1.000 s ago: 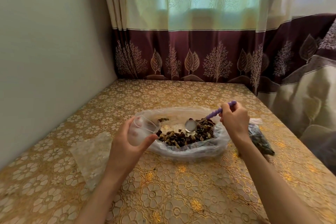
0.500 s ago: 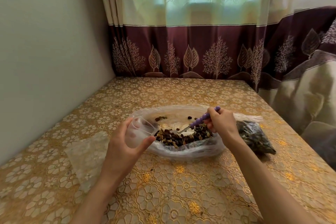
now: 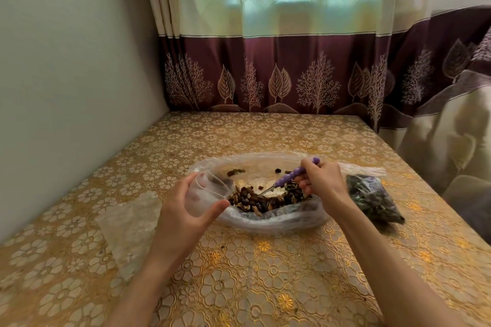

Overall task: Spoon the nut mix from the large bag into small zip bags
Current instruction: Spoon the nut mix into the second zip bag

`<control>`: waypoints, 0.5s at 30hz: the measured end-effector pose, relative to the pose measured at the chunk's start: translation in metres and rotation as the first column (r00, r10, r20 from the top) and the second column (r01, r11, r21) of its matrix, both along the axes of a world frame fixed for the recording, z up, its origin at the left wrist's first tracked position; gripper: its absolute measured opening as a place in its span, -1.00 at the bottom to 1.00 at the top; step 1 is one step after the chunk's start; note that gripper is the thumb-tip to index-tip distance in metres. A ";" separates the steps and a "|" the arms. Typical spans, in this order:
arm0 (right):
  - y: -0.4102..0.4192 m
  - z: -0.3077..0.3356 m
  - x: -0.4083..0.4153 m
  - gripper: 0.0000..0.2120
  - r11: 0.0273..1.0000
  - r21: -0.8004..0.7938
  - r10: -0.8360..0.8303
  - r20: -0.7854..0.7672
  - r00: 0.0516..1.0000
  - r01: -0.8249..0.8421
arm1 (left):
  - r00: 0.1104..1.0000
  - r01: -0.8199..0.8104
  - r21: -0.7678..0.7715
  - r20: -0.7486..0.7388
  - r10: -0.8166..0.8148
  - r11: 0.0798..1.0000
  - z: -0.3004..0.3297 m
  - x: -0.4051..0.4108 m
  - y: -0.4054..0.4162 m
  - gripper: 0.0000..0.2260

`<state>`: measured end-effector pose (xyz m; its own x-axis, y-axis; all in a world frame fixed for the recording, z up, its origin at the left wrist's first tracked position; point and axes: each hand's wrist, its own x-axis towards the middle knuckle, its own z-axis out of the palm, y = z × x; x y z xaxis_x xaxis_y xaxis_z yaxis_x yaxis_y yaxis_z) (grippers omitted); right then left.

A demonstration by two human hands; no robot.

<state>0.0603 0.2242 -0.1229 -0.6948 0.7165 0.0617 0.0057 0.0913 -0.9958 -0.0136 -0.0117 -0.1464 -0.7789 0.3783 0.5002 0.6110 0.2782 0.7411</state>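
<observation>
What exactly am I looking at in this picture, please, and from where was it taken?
There is no machine here: a person wears one wide-angle camera on the head, looking forward and down, so you see their own two bare arms. The left hand holds a small clear zip bag with its mouth open, and it looks empty so far. The right hand grips a spoon with a purple handle, its tip dipped into the nut mix. The mix lies in a large clear bag spread open on a table covered with a gold flowered cloth. Right of it lies a filled bag; left, flat empty bags. A curtain hangs behind.
</observation>
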 end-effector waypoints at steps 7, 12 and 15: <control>0.004 -0.001 0.001 -0.73 0.996 -0.066 -0.069 -0.038 0.997 0.066 | 1.000 -0.002 -0.068 -0.031 0.000 0.998 -0.002 -0.003 0.001 -0.23; 0.002 0.003 0.004 -0.73 0.986 -0.155 -0.067 -0.059 0.996 0.058 | 1.000 -0.009 -0.095 -0.005 0.009 0.995 -0.006 -0.004 0.001 -0.20; -0.001 0.011 0.004 -0.74 0.985 -0.167 -0.065 -0.110 0.992 0.046 | 1.000 -0.008 -0.112 0.014 0.010 0.994 -0.004 -0.002 0.001 -0.19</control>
<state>0.0648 0.2236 -0.1119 -0.6491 0.7605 0.0169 -0.1089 -0.0709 -0.9915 -0.0155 -0.0103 -0.1505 -0.7894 0.4244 0.4435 0.5975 0.3655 0.7137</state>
